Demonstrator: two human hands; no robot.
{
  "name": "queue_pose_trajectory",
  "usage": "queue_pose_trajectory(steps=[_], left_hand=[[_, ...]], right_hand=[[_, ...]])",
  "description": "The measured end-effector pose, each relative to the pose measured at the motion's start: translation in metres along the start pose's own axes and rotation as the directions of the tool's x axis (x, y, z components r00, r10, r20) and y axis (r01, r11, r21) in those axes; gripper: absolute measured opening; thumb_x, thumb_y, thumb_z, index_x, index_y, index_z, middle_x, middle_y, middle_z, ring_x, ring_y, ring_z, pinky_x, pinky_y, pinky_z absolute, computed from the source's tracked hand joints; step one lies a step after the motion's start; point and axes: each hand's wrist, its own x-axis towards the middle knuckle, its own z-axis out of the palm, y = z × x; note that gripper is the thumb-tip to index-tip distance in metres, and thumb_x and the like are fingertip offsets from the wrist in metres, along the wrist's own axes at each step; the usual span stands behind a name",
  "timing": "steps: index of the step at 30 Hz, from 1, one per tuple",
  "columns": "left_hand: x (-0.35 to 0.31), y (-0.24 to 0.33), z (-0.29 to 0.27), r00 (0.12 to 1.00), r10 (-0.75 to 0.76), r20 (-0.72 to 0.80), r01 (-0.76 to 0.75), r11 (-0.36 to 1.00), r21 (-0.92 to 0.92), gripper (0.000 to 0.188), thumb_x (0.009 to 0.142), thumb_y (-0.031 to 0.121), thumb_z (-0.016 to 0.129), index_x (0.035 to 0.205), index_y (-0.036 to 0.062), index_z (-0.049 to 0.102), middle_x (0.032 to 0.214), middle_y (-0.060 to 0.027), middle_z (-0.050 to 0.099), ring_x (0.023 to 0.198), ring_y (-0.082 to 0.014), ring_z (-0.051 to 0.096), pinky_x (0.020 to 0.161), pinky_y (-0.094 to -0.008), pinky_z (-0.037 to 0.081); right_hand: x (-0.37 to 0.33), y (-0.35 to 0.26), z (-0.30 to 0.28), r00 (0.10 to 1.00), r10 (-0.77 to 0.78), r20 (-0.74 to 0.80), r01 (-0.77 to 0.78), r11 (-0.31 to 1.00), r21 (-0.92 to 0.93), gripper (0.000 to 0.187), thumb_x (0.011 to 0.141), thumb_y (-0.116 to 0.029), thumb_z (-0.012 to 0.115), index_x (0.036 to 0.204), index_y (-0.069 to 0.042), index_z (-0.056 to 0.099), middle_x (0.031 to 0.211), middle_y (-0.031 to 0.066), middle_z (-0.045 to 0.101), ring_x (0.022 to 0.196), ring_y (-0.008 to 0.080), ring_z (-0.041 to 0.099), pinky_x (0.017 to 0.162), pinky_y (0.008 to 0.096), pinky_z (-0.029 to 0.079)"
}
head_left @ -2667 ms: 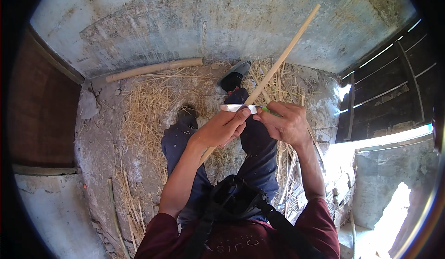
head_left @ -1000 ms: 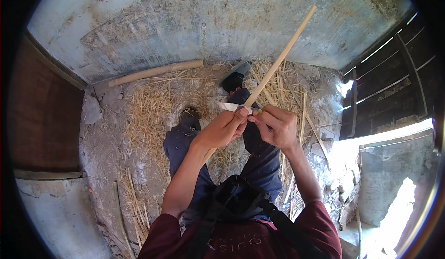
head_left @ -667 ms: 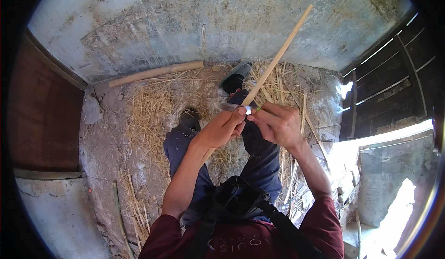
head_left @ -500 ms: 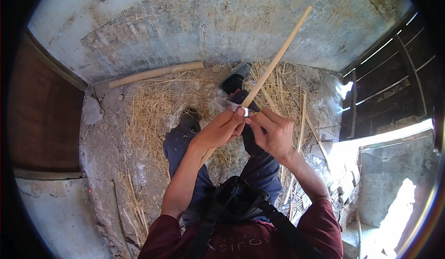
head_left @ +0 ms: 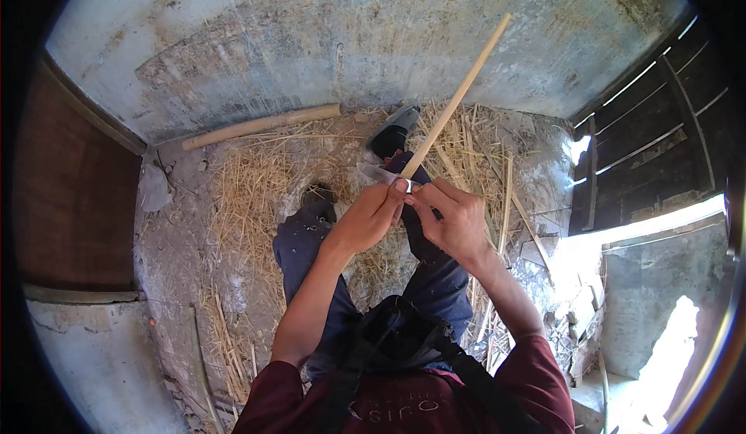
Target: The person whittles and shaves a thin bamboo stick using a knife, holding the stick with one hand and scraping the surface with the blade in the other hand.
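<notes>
While my left hand (head_left: 364,218) clasps the stick (head_left: 458,101), my right hand (head_left: 456,220) holds the knife (head_left: 379,174) across it

From the head camera, my left fingers are curled around the stick, thumb up where the knife crosses. My right hand is half closed, fingertips pinching the knife just beside that thumb; its handle is hidden. The stick slants away from my left hand to the upper right, its far end seen against the wall (head_left: 256,45). Straw (head_left: 252,181) litters the ground near my feet, and a pole (head_left: 262,127) lies along the wall's foot.
</notes>
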Motion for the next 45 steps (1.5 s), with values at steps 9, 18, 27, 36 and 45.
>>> queue_pose_trajectory(steps=[9, 18, 27, 36, 45], left_hand=[[-0.001, 0.013, 0.02, 0.993, 0.078, 0.089, -0.075, 0.996, -0.038, 0.051, 0.118, 0.05, 0.037, 0.118, 0.0047, 0.06, 0.07, 0.0037, 0.043, 0.058, -0.0075, 0.041, 0.053, -0.0283, 0.038], [-0.007, 0.027, 0.004, 0.941, -0.063, 0.334, 0.125, 0.978, -0.167, 0.042, 0.118, 0.049, 0.034, 0.112, 0.0096, 0.046, 0.072, 0.0037, 0.042, 0.044, -0.0043, 0.037, 0.04, -0.0237, 0.032], [-0.005, 0.034, 0.004, 0.945, -0.071, 0.32, 0.156, 0.956, -0.248, 0.025, 0.117, 0.027, 0.039, 0.114, 0.0054, 0.052, 0.073, 0.0019, 0.044, 0.043, -0.0063, 0.039, 0.039, -0.0257, 0.034], [-0.005, 0.02, 0.006, 0.966, -0.061, 0.251, 0.122, 0.964, -0.237, 0.026, 0.118, 0.028, 0.039, 0.123, 0.0071, 0.054, 0.07, 0.0047, 0.041, 0.042, -0.0049, 0.042, 0.038, -0.0247, 0.036], [-0.009, 0.019, 0.005, 0.974, -0.065, 0.215, 0.105, 0.978, -0.182, 0.042, 0.118, 0.036, 0.038, 0.148, 0.0103, 0.052, 0.074, 0.0046, 0.044, 0.047, -0.0039, 0.042, 0.042, -0.0235, 0.036]], right_hand=[[0.034, 0.033, -0.045, 0.985, -0.063, 0.158, 0.037, 0.986, 0.162, 0.011, 0.091, -0.014, 0.079, 0.098, -0.009, 0.073, 0.086, 0.0091, 0.073, 0.07, 0.0302, 0.071, 0.062, 0.0409, 0.054], [-0.006, 0.035, -0.043, 0.963, 0.27, 0.021, -0.256, 0.883, 0.393, 0.022, 0.092, -0.012, 0.085, 0.105, -0.002, 0.07, 0.087, 0.0093, 0.074, 0.074, 0.0155, 0.069, 0.067, 0.0317, 0.05], [-0.019, 0.009, -0.022, 0.88, 0.474, 0.025, -0.445, 0.806, 0.391, 0.031, 0.088, -0.006, 0.085, 0.115, -0.005, 0.069, 0.072, 0.0025, 0.068, 0.066, 0.0081, 0.063, 0.062, 0.0265, 0.047], [-0.019, 0.002, -0.005, 0.968, 0.161, -0.193, -0.116, 0.967, 0.227, 0.036, 0.077, -0.001, 0.084, 0.112, -0.009, 0.078, 0.086, 0.0043, 0.073, 0.066, 0.0229, 0.071, 0.062, 0.0334, 0.055], [-0.017, 0.001, -0.005, 0.985, 0.076, -0.154, -0.065, 0.995, 0.07, 0.034, 0.075, -0.008, 0.083, 0.109, -0.014, 0.079, 0.081, 0.0027, 0.066, 0.063, 0.0243, 0.069, 0.055, 0.0364, 0.054]])
